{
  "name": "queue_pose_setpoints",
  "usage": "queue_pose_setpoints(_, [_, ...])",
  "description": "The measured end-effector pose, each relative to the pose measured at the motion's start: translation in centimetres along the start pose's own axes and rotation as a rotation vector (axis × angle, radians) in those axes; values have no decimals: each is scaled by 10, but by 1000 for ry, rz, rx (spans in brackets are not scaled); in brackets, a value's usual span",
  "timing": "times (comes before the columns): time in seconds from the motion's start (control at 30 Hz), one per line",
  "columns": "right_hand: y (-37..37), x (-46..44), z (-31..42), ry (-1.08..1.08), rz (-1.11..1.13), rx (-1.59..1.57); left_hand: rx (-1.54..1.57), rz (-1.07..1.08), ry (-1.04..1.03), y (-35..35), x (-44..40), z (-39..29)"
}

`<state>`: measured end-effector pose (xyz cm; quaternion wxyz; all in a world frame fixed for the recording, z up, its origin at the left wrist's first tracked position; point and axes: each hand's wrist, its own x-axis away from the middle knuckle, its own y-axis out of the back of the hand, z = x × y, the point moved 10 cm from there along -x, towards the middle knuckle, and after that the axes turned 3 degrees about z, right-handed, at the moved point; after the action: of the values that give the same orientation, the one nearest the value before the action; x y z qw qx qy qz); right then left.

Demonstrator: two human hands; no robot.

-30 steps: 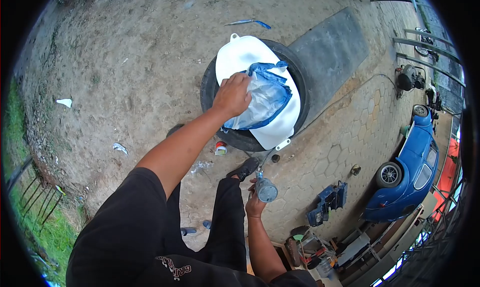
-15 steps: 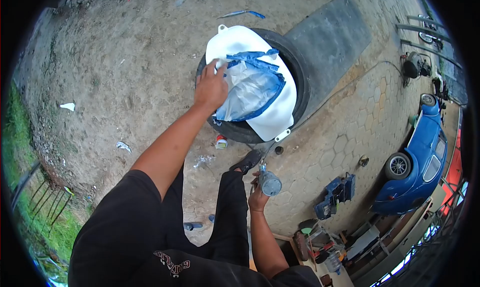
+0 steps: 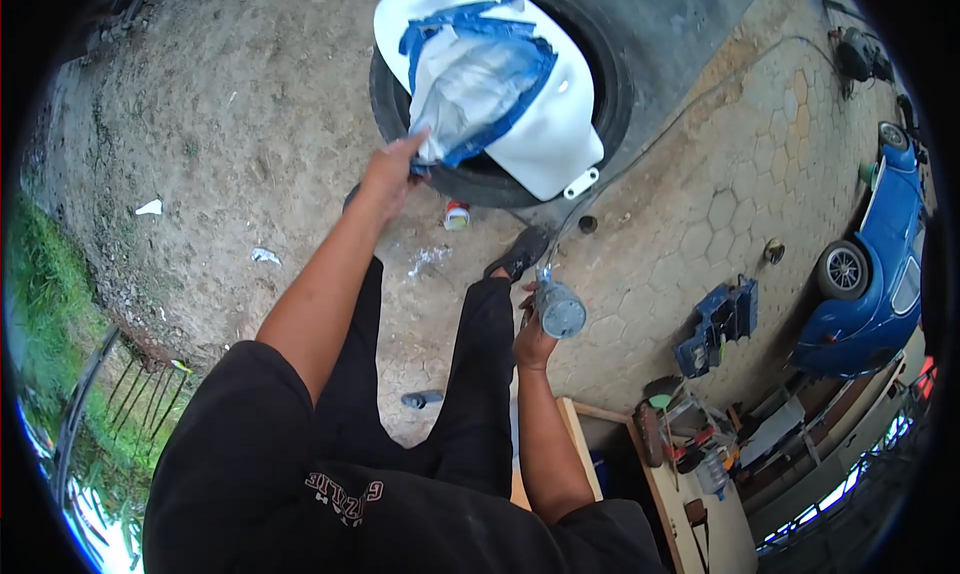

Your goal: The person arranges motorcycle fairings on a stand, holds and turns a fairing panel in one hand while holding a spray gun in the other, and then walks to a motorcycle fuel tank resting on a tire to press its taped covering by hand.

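Observation:
A white curved panel (image 3: 570, 124) with mounting tabs lies across a black tire (image 3: 610, 64) on the ground. Over its middle is a crumpled pale masking sheet (image 3: 465, 79) with blue edges. My left hand (image 3: 390, 174) grips the sheet's lower left corner, its fingers closed there; the fingertips are partly hidden. Down by my right leg, my right hand (image 3: 535, 339) is wrapped round what looks like a spray gun (image 3: 560, 309) with a round grey cup facing up. Its trigger and nozzle are mostly hidden.
A small red and white can (image 3: 457, 215) stands beside the tire near my shoe (image 3: 525, 254). To the right are a blue toolbox (image 3: 715, 329), a blue car (image 3: 860, 294) and a cluttered wooden bench (image 3: 700, 504). A hose (image 3: 690, 124) runs along the ground.
My left hand has moved from the sheet's upper left side to its lower left corner and now grips it. The sheet's left part is shifted and lifted. My view has tilted down.

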<state>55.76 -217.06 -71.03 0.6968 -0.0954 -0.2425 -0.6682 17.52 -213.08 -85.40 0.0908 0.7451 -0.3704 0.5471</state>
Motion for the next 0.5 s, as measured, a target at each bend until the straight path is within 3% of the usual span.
queue_pose_setpoints(0.17, [14,7,-15,-1,41,-30,515,165,-10,-13,-10,-52])
queue_pose_setpoints(0.27, [19,9,-18,76,61,52,666,230,-89,-45,8,-101])
queue_pose_setpoints(0.47, [23,8,-14,188,72,52,804,105,-68,-51,-5,-126])
queue_pose_setpoints(0.5, [22,6,-10,194,76,58,770,194,-118,-60,-1,-133])
